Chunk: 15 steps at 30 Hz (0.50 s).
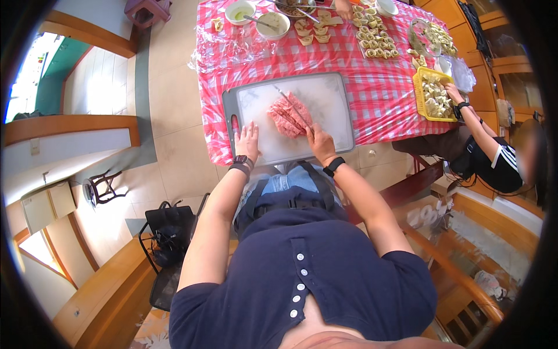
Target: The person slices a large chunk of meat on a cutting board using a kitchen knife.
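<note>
A grey-rimmed plastic cutting board [340,109] lies on a table with a red-and-white checked cover. Minced raw meat [279,118] forms a mound at its middle. My right hand [320,140] grips a knife [291,104], whose narrow blade lies across the meat, pointing up and left. The handle is mostly hidden in my fingers. My left hand [247,141] rests flat, fingers apart, on the board's lower left part beside the grip slot, holding nothing. Both wrists wear dark bands.
Bowls [273,26], wrappers [320,32] and rows of folded dumplings [377,41] stand along the far side. At right, a seated co-worker's hand [453,92] reaches into a yellow basket [420,98] of dumplings. Another person's hand [344,9] shows at the top.
</note>
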Motion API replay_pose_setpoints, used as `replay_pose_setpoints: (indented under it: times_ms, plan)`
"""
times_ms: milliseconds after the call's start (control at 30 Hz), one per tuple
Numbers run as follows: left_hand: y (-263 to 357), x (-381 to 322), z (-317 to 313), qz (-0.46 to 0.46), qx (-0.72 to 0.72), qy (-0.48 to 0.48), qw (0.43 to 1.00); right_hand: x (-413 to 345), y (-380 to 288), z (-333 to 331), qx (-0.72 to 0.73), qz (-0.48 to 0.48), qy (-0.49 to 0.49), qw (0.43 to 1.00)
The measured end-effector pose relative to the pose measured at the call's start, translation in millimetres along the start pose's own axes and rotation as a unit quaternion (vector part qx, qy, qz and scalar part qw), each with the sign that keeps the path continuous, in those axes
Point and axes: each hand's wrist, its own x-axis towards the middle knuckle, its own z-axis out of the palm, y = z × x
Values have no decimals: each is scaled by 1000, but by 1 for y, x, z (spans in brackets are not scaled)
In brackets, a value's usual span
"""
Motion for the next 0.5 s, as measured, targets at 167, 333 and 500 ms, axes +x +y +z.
replay_pose_setpoints:
  times_ms: [167,333,500]
  plan:
    - [0,1,-1,3,1,-16,1000,0,10,6,-58,79,-110,989]
    - [-2,-4,1,-2,-11,-5,1000,-7,-2,-6,2,40,-31,999]
    - [2,3,0,13,2,-4,1000,-10,23,9,-80,83,-89,989]
